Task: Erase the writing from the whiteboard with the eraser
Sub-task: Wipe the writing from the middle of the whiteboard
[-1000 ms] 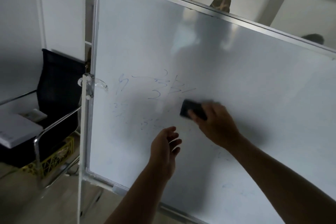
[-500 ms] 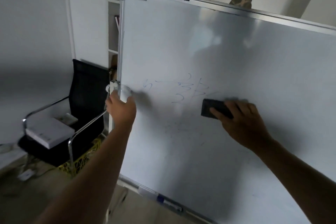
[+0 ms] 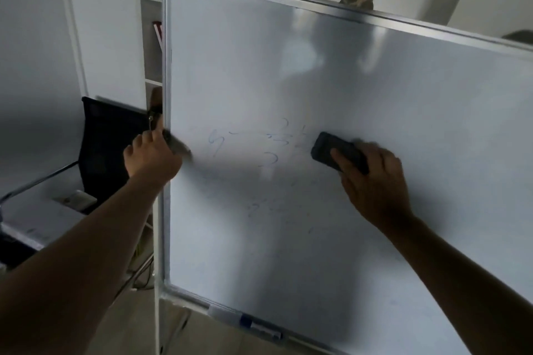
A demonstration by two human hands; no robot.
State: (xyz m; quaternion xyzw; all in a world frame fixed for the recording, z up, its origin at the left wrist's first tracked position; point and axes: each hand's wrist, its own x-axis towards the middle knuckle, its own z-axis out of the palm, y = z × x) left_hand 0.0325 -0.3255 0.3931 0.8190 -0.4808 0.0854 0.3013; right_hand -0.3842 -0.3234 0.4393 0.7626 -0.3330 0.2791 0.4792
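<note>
A large whiteboard (image 3: 317,72) on a stand fills most of the view, tilted. Faint blue writing (image 3: 259,147) remains in its middle, with smudged traces below. My right hand (image 3: 375,187) presses a black eraser (image 3: 331,150) flat against the board, just right of the writing. My left hand (image 3: 153,158) grips the board's left frame edge at the height of the writing, fingers wrapped around it.
A black mesh chair (image 3: 106,147) with chrome arms stands left of the board, with a white box (image 3: 34,225) in front of it. Markers (image 3: 259,328) lie on the tray at the board's bottom edge. White shelving (image 3: 150,37) rises behind.
My left hand moved from the middle of the board to its left edge and took hold of it. The eraser shifted slightly up beside the writing. The view swung left.
</note>
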